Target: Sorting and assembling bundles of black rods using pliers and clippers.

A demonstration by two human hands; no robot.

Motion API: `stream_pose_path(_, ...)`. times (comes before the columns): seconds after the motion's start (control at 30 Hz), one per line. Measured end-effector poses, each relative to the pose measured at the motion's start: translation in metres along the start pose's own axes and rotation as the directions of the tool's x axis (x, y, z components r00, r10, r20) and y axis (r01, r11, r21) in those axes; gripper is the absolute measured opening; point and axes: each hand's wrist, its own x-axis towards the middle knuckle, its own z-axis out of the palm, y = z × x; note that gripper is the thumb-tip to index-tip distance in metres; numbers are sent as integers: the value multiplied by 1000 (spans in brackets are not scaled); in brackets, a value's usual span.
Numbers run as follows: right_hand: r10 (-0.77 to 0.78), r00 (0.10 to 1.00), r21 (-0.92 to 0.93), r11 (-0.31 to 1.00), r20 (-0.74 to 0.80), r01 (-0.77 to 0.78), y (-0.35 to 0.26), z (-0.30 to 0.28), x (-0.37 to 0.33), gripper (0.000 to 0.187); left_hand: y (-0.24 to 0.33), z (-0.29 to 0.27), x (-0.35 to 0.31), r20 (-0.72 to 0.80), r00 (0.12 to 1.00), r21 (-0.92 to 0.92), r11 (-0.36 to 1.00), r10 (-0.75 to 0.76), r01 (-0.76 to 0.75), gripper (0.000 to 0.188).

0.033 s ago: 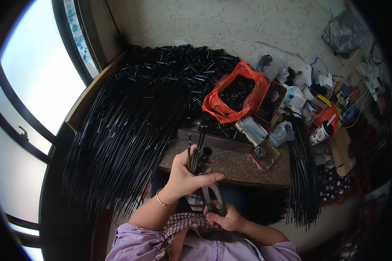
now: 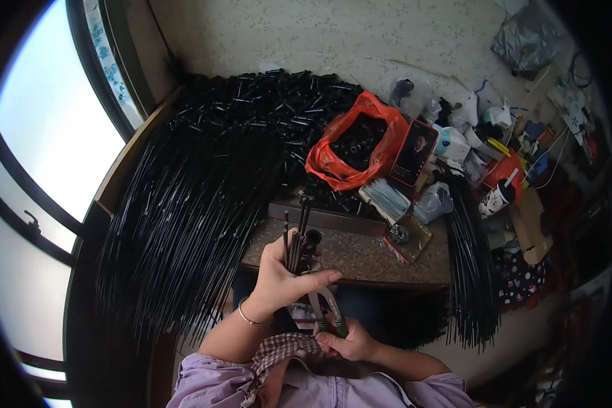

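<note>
In my left hand (image 2: pixel 281 277), with a metal bangle at the wrist, is a small upright bunch of thin black rods (image 2: pixel 294 250). Beside them, under the same fingers, sits a short black tube with a round open end (image 2: pixel 312 237). My right hand (image 2: pixel 352 344) is closed round the green grips of a pair of pliers (image 2: pixel 332 303), its handles somewhat spread. The pliers' head reaches up to the black pieces by my left thumb; what the jaws touch is hidden. Both hands are just in front of the table's near edge (image 2: pixel 360 262).
Long black rods (image 2: pixel 177 224) hang over the table's left side, backed by a heap of short black tubes (image 2: pixel 251 102). A red plastic bag (image 2: pixel 326 156) holds black parts. Rightward are a phone (image 2: pixel 415 153), a clear tray of thin pale sticks (image 2: pixel 387 199), another rod bundle (image 2: pixel 466 265) and a cup (image 2: pixel 496 199).
The whole view has shifted a little, so the table and its things appear slightly further left. Both hands keep the same hold on the rods and the pliers.
</note>
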Motion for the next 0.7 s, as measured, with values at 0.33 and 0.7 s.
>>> stream_pose_path(0.33, -712, 519, -856, 511, -473, -79, -24, -127, 33, 13, -24, 4, 5, -53, 999, -82, 997, -7, 2, 56)
stream_pose_path(0.7, -744, 667, -940, -197, -42, -279, -20, -202, 37, 18, -38, 1, 7, -2, 998, -69, 996, -58, 58, 53)
